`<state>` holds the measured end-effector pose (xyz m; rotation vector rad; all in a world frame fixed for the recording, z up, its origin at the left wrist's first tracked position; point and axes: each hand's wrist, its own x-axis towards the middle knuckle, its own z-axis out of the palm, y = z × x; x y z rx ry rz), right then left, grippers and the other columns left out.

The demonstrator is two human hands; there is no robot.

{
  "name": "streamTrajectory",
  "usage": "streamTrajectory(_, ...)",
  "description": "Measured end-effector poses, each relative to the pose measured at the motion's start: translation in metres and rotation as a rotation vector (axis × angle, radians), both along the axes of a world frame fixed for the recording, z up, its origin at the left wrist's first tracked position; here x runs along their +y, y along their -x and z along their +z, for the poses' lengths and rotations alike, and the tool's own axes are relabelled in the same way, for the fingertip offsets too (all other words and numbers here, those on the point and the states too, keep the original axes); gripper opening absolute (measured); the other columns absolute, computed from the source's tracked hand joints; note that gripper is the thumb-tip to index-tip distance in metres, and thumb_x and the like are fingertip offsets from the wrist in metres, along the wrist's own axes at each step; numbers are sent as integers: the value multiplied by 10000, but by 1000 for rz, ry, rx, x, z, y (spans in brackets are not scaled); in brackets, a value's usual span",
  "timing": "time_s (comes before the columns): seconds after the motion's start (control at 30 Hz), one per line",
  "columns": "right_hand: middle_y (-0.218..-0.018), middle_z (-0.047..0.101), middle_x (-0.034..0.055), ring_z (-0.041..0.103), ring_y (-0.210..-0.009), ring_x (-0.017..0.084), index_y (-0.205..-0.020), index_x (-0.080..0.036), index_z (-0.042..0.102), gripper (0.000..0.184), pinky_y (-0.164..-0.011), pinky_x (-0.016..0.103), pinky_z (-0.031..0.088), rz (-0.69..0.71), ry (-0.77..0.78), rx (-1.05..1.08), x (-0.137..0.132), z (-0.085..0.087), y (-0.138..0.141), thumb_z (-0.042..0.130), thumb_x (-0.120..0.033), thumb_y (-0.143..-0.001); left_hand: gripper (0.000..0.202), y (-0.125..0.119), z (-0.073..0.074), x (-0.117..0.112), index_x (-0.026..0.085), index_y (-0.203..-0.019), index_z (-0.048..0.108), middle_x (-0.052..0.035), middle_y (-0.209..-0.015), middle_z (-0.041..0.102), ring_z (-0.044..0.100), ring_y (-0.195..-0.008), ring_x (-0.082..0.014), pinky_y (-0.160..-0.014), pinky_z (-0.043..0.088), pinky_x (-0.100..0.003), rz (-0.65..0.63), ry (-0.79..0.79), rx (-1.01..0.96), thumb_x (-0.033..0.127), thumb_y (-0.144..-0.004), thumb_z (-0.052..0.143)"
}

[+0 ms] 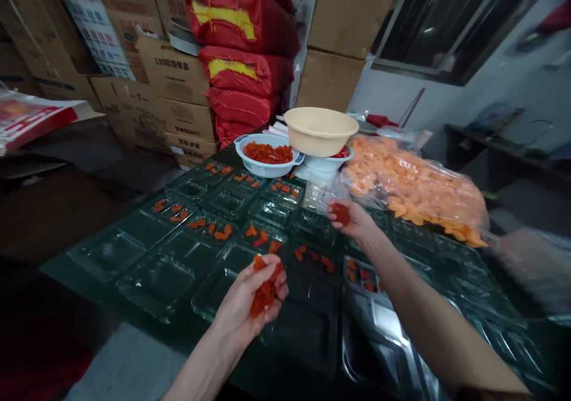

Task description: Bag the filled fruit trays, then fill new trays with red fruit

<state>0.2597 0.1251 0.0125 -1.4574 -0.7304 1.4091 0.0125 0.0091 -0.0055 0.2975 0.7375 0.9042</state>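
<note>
orange pieces (266, 291): in our left hand (241, 306), fingers (270, 268) curled round them
red piece (341, 214): pinched in our right hand (357, 222), fingers (334, 208) narrow
below: clear trays (156, 282)

The left hand (238, 306) half hides its red pieces (265, 294); a tan bowl (320, 130) mostly covers a white bowl (328, 164).

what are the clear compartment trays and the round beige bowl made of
The clear compartment trays look like thin moulded plastic: glossy, see-through, with crisp pressed ridges around each cell. The round beige bowl looks like opaque plastic, with a smooth, semi-matte finish and a thin rolled rim, though the look alone cannot fully settle that.
</note>
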Motion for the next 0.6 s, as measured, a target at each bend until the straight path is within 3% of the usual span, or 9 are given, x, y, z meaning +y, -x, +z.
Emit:
streamTrajectory(0.13,-575,458,-41,363,-417,53,-769,-135,529,152,-357,162,236,24,-29,-396,55,-10,1,429,-162,-880,287,8,2,4,197,-899,524,27,-651,464,415,-447,-58,-288,196,-114,-47,-76,58,333,-713,696)
streamTrajectory(0.3,-765,565,-4,504,-584,75,-812,-130,579,168,-499,194,425,61,-13,-841,101,-25,1,554,-284,-874,329,15,2,13,199,-899,543,36,-627,443,352,-430,-47,-285,172,-118,-59,-104,102,392,-692,710)
streamTrajectory(0.4,-821,592,12,555,-654,99,-876,-128,592,197,-571,234,479,103,26,-988,114,-27,-6,532,-315,-890,347,16,-1,17,199,-913,550,34,-627,442,354,-434,-48,-293,175,-124,-40,-82,138,402,-685,714)
streamTrajectory(0.6,-788,601,7,566,-615,95,-928,-119,587,243,-566,248,492,207,96,-1146,113,-23,-18,505,-346,-906,356,13,-3,17,200,-909,560,30,-640,460,371,-454,-47,-320,172,-126,-16,-33,187,385,-662,738)
